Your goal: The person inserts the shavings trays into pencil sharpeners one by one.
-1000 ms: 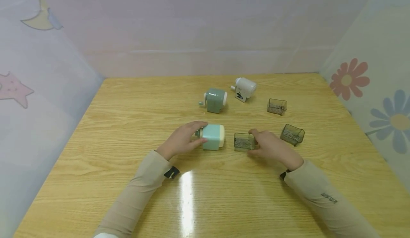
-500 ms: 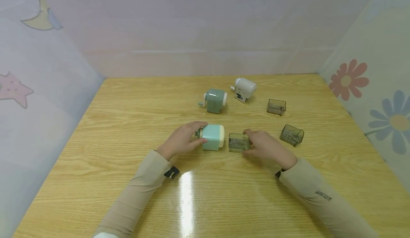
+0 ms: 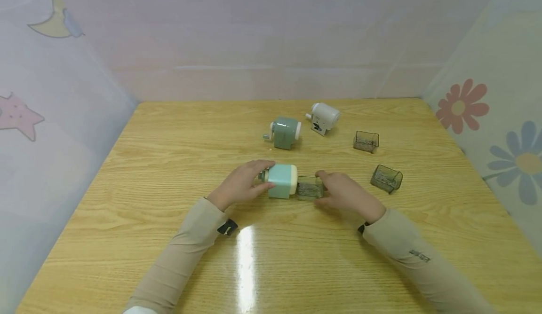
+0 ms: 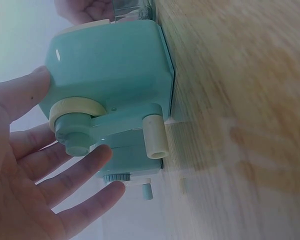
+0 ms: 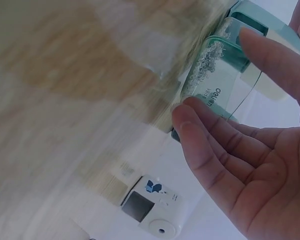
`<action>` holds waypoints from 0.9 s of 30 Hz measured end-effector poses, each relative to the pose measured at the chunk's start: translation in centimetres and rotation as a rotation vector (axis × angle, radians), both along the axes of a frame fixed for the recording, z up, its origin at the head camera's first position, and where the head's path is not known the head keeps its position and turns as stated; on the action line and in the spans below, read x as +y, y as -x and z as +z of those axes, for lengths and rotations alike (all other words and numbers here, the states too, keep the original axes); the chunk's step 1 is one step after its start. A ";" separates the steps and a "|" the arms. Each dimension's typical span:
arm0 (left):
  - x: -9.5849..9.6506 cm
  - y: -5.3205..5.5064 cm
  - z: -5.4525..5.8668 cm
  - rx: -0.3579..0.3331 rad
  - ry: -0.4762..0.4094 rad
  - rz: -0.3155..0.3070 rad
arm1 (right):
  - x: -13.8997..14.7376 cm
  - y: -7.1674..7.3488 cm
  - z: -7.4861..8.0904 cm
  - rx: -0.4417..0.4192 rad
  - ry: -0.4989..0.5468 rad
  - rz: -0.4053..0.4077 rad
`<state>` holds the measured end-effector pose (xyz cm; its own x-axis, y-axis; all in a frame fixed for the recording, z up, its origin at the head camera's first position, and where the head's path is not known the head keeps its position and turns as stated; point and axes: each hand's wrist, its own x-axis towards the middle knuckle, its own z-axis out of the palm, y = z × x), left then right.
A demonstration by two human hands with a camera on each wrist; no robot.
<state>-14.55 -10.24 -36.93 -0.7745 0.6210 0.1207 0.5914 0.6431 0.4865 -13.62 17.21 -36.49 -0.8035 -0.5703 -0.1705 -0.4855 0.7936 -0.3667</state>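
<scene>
My left hand [image 3: 241, 184] grips a mint-green crank pencil sharpener [image 3: 280, 181] between thumb and fingers on the table. In the left wrist view its crank handle [image 4: 155, 136] points toward my palm. With thumb and fingers my right hand [image 3: 348, 195] pinches a see-through shavings drawer [image 3: 310, 191] by its outer end. The drawer holds grey shavings, and its inner end meets the sharpener's cream-edged side. How far it reaches inside is hard to tell. In the right wrist view lettering shows on the drawer [image 5: 215, 82].
Behind stand a darker green sharpener [image 3: 285, 133] and a white sharpener [image 3: 324, 118], whose drawer slot shows open in the right wrist view. Two more shavings drawers, one farther back [image 3: 366, 141] and one nearer [image 3: 386, 178], lie at the right. Walls border the wooden table [image 3: 169, 140].
My right hand has slid the shavings drawer left across the table, closing the gap to the mint-green sharpener. My left hand and the sharpener have stayed in place.
</scene>
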 end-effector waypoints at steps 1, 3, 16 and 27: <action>0.0 0.0 0.0 -0.001 0.002 0.001 | -0.1 0.0 0.0 -0.001 -0.003 -0.002; 0.0 0.0 0.0 -0.001 0.004 0.002 | -0.3 0.0 0.0 -0.004 -0.003 -0.005; 0.1 -0.1 0.0 0.001 -0.009 0.000 | -1.2 0.1 -0.1 -0.013 0.013 -0.008; 0.1 -0.1 0.0 0.005 -0.013 0.007 | -1.8 0.2 -0.5 0.014 0.007 -0.003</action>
